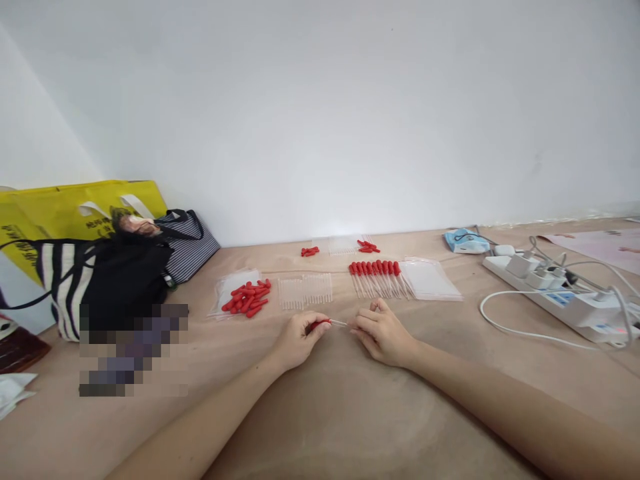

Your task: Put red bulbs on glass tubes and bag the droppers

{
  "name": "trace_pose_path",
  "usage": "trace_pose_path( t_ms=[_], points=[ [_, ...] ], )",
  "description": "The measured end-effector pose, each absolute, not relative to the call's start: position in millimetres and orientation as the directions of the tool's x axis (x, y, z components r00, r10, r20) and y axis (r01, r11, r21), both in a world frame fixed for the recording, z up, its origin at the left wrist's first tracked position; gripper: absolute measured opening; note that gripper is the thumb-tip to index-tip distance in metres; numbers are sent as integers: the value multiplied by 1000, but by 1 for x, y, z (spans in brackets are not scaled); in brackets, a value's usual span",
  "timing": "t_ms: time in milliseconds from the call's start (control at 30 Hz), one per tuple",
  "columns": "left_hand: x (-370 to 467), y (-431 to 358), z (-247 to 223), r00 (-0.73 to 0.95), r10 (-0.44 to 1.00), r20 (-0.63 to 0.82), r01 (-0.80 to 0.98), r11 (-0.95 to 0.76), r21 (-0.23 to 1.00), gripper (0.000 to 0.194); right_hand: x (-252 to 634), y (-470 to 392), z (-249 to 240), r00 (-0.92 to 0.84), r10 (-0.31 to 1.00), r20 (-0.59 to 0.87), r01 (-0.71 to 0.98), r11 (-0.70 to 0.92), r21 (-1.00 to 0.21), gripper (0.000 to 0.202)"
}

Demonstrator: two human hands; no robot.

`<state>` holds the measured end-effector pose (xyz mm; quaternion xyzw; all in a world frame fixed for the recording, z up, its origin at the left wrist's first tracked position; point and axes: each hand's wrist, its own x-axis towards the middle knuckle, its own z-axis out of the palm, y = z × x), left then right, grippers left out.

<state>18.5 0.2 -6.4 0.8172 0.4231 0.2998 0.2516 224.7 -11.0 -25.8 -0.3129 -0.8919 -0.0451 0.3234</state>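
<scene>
Between my hands is a dropper with a red rubber bulb (320, 324) and a thin clear tube (339, 323). My left hand (299, 339) is closed around the bulb end. The fingers of my right hand (383, 335) pinch at the far end of the tube. Just beyond lie a row of clear tubes (305, 291) and, to the right, a row of droppers fitted with red bulbs (375, 269). A loose pile of red bulbs (246, 299) rests on clear plastic bags (220, 291) to the left.
More red bulbs (310, 251) and clear tubes (342, 245) lie near the wall. Flat plastic bags (433, 279) are right of the droppers. A power strip (565, 300) with chargers and a white cable, plus a blue mask (466, 241), occupy the right. Bags (120, 280) crowd the left.
</scene>
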Motion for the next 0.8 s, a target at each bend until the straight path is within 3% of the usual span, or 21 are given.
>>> trace_pose_path(
  t_ms=[233,500,600,800],
  points=[
    [19,-4,-5,550,756,355,588,-652,479,17,231,-5,-21,-666,480,571,551,833,-59,18],
    [20,-7,-4,621,709,335,549,-698,458,18,232,-7,-18,-705,426,567,562,823,81,25],
    [20,-8,-4,639,694,333,527,-710,468,18,231,-7,-18,-689,441,575,561,827,38,23],
    [21,-7,-5,544,773,326,553,-623,553,16,228,-10,-19,-610,588,531,585,786,-199,18]
  ],
)
